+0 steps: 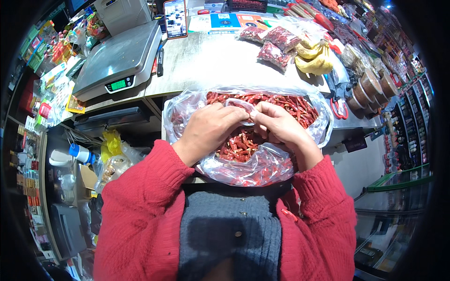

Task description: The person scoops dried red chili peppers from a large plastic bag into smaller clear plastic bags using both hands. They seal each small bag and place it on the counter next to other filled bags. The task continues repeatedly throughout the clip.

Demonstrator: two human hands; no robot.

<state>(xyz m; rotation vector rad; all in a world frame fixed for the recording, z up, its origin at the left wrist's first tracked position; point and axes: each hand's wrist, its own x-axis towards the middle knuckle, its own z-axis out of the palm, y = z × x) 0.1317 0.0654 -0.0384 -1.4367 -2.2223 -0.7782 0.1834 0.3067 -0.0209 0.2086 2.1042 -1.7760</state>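
A large clear plastic bag (246, 174) lies spread wide at the counter's near edge, full of dried red chilies (239, 145). Above the chilies, both my hands hold a small clear plastic bag (240, 103) by its edges. My left hand (212, 121) pinches its left side between thumb and fingers. On the opposite side, the fingertips of my right hand (276, 121) grip its rim near the middle. Some red contents show through the small bag's film, but my fingers hide much of it.
A flat weighing scale (119, 59) stands at the left, and a phone (175, 19) is propped behind it. Filled chili packets (274, 56) and bananas (314, 59) lie at the right back. Red-handled scissors (339, 109) rest beside stacked plastic tubs (367, 89).
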